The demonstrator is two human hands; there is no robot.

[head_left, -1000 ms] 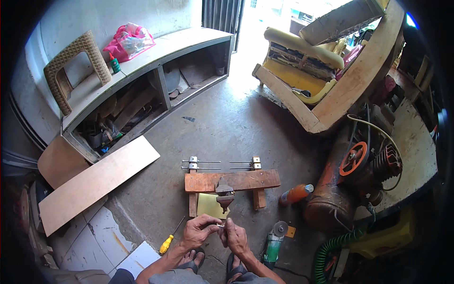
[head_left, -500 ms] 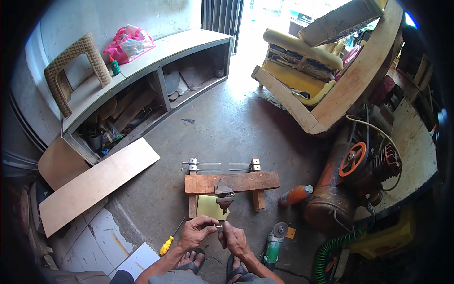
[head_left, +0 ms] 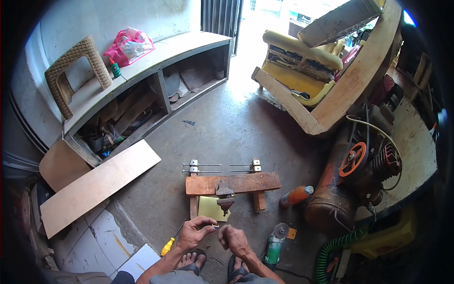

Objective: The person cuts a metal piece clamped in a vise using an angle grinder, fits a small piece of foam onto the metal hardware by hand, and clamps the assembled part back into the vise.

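Between thumb and forefinger, my left hand point(head_left: 195, 233) pinches a small, shiny metal piece point(head_left: 214, 226), too small to name its kind. Close to its right my right hand point(head_left: 234, 240) is curled, thumb against the fingers, slightly blurred; whatever it may hold is hidden. Just beyond both hands stands a low wooden bench point(head_left: 246, 181) with a small metal vise point(head_left: 225, 190) clamped on it. A yellow sheet point(head_left: 208, 208) lies under the vise. Beside my left forearm lies a yellow-handled screwdriver point(head_left: 167, 246), and right of my right hand a green angle grinder point(head_left: 274, 248).
Metal brackets with long rods point(head_left: 194, 165) rest at the bench's far side. An orange bottle point(head_left: 294, 196) and a rusty air compressor point(head_left: 333, 208) stand at right. At left a plywood board point(head_left: 101, 187) leans near a low cabinet point(head_left: 165, 90). An upturned sofa frame point(head_left: 326, 113) stands back right.
My right hand has come slightly away from the small metal piece, leaving a gap between the hands. My left hand keeps its pinch on the piece in about the same place.
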